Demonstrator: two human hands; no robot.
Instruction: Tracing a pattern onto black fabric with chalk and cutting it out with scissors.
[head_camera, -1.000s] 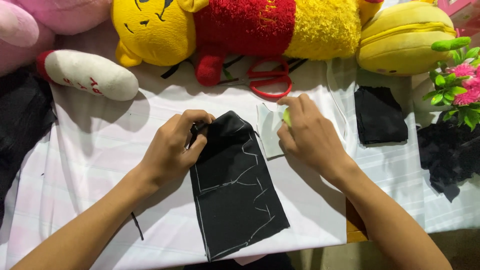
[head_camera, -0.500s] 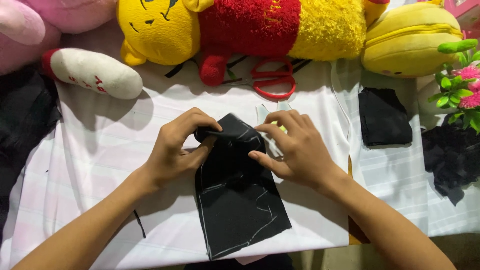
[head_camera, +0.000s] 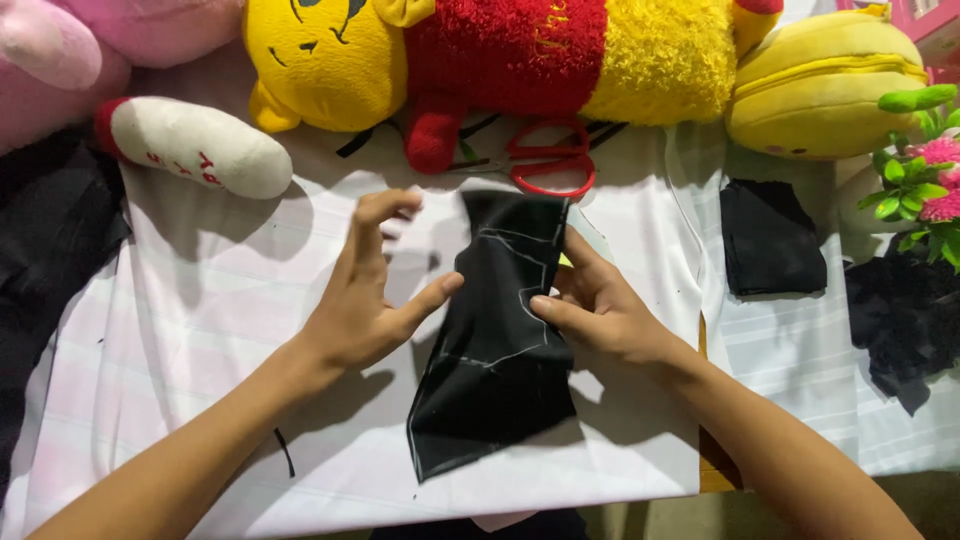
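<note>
- Black fabric piece (head_camera: 495, 340) with white chalk lines lies near the middle of a white cloth-covered table (head_camera: 200, 400), running from just below the scissors down towards the near edge.
- Far left: a dark black cloth heap (head_camera: 45, 250) covers the table's left edge, below a pink plush toy (head_camera: 90, 40).
- A white plush limb with a red end (head_camera: 195, 145) lies just right of the pink toy, on the white cloth.
- Left hand (head_camera: 365, 290) hovers open at the left edge of the black fabric piece, fingers spread and raised, thumb tip touching the fabric's left side; it grips nothing.
- Above, along the far edge, a yellow plush bear in a red top (head_camera: 500, 55) lies on its side.
- Red-handled scissors (head_camera: 545, 160) rest just below the bear, right above the top of the black fabric piece.
- Right hand (head_camera: 600, 310) pinches the right edge of the black fabric piece, thumb on top and fingers tucked beneath, lifting that edge slightly.
- A small black fabric square (head_camera: 770, 235) lies flat on the cloth, well apart to the right of the right hand.
- A yellow zipped plush cushion (head_camera: 820, 85) sits above that square.
- Far right: artificial pink flowers with green leaves (head_camera: 925, 185) stand above another crumpled black fabric scrap (head_camera: 905, 310).
</note>
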